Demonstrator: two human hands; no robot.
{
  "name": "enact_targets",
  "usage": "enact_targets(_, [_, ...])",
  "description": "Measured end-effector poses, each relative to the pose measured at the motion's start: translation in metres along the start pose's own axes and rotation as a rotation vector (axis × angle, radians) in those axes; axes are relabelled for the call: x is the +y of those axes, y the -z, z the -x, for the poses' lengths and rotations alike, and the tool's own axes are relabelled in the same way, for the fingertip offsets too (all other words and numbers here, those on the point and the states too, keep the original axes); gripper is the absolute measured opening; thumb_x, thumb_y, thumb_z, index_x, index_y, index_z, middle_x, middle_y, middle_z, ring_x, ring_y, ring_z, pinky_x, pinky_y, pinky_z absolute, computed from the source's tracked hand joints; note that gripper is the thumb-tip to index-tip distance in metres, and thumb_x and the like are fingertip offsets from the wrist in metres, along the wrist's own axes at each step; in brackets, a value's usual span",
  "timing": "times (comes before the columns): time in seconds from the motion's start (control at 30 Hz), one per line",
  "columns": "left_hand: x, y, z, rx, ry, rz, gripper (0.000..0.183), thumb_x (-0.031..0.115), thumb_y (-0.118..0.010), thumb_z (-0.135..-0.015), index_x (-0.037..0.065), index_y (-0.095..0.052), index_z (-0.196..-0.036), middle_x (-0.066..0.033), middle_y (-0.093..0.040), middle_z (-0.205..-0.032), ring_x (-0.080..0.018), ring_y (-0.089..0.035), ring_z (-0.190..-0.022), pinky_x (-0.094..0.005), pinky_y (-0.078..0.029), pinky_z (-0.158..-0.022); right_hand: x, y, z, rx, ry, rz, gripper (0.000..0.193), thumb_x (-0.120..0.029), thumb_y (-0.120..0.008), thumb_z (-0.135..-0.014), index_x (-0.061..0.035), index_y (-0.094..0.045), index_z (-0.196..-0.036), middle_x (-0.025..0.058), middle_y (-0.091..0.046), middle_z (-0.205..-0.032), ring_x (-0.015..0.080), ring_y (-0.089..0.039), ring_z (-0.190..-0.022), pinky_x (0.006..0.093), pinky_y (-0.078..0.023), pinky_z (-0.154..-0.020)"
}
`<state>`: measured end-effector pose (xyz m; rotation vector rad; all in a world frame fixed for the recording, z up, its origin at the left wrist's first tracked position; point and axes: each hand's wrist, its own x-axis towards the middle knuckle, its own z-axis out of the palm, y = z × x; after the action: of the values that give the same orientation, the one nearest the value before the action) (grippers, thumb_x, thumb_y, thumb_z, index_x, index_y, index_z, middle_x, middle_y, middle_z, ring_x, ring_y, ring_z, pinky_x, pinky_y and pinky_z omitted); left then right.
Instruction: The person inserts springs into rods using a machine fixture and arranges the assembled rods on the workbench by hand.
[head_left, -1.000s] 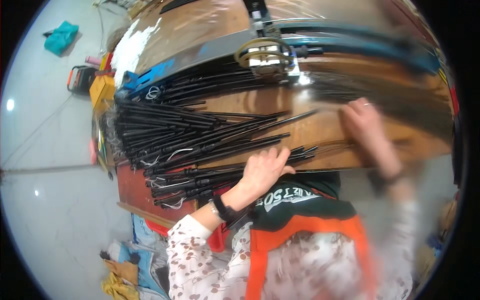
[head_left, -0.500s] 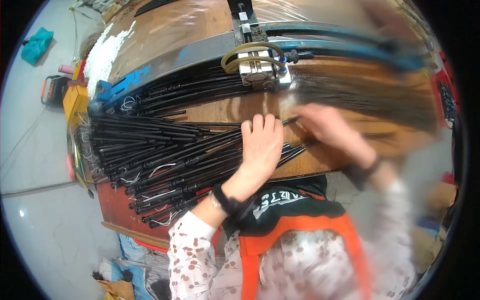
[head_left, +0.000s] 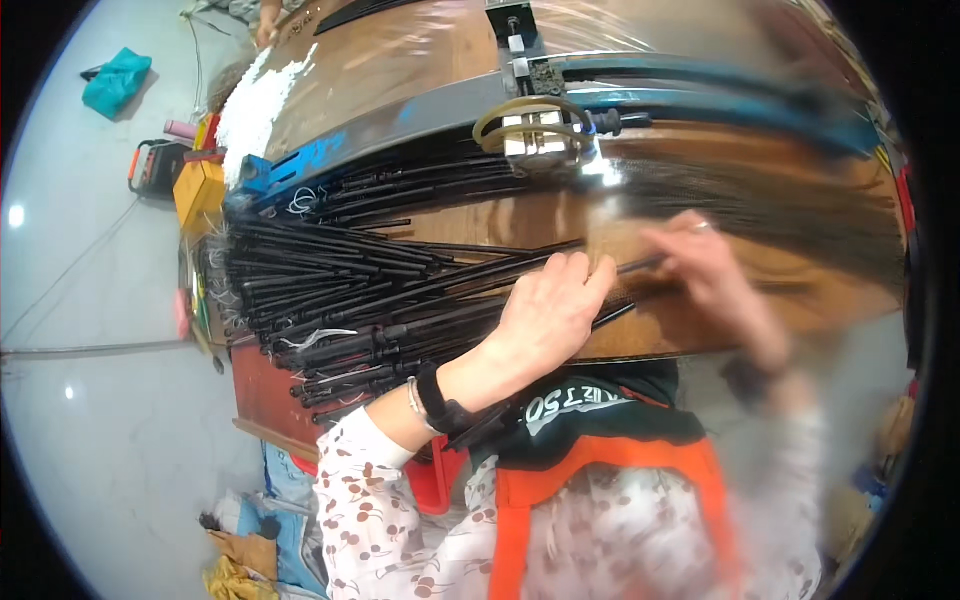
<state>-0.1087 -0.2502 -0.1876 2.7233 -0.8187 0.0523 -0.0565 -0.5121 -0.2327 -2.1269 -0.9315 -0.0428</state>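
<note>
My left hand (head_left: 555,312) lies palm down with its fingers curled over a thin black rod (head_left: 637,264) in front of the clamp. To its right, my right hand (head_left: 708,268), blurred by motion, has its fingers closed at the rod's right end. Many similar black rods (head_left: 330,258), some with thicker joints and loose white strings, fan out to the left of my hands. More rods pass beneath my left wrist. What sits inside my left palm is hidden.
A metal clamp block (head_left: 540,140) with yellowish tubing stands on a blue-grey rail (head_left: 420,112) behind my hands. Blurred mesh-like strands (head_left: 780,200) spread to the right. A white heap (head_left: 258,105) and a yellow box (head_left: 200,192) are at far left, beside another person's hand (head_left: 268,25).
The whole view has shifted, so the bench appears farther right. My right hand has moved a little right of the clamp. Another person's hand has come into view at the far left.
</note>
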Motion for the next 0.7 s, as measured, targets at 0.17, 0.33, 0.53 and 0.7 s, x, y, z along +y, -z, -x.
enact_targets(0.17, [0.001,0.015,-0.049,-0.063,-0.152,-0.137,0.044,0.005,-0.059,-0.079,0.009,-0.058,-0.123,-0.0097,-0.057,-0.087,-0.0286,-0.063,-0.076,-0.0416,-0.054,-0.059,0.006,0.009,-0.004,0.132,0.291,0.210,0.055,-0.003,-0.069,-0.079,0.0011,-0.055,-0.132,0.0128,-0.062,-0.127,0.0339,-0.058,-0.117,0.0449,-0.049,-0.095])
enact_targets(0.33, [0.003,0.089,-0.110,0.108,-0.341,-0.372,0.064,-0.006,-0.058,-0.076,0.011,-0.053,-0.137,-0.0106,-0.053,-0.082,-0.0292,-0.058,-0.070,-0.0408,-0.049,-0.060,0.061,0.088,0.036,0.457,-0.442,0.426,0.057,-0.025,-0.076,-0.083,-0.0097,-0.056,-0.135,0.0147,-0.069,-0.112,0.0276,-0.070,-0.088,0.0366,-0.056,-0.075])
enact_targets(0.53, [0.006,0.079,-0.172,0.029,-0.562,-0.272,0.054,-0.009,-0.053,-0.078,-0.004,-0.048,-0.132,-0.0148,-0.053,-0.086,-0.0318,-0.054,-0.081,-0.0409,-0.048,-0.074,0.069,0.127,0.036,0.497,0.062,0.524,0.055,-0.033,-0.073,-0.085,-0.0152,-0.058,-0.135,0.0102,-0.072,-0.106,0.0267,-0.070,-0.071,0.0338,-0.056,-0.061])
enact_targets(0.7, [-0.006,0.087,-0.183,0.018,-0.527,-0.325,0.043,-0.006,-0.056,-0.080,0.001,-0.057,-0.122,-0.0134,-0.053,-0.082,-0.0316,-0.057,-0.078,-0.0407,-0.049,-0.066,0.085,0.164,0.062,0.551,-0.188,0.686,0.033,-0.025,-0.075,-0.083,-0.0176,-0.069,-0.115,0.0063,-0.069,-0.082,0.0223,-0.067,-0.068,0.0334,-0.052,-0.057])
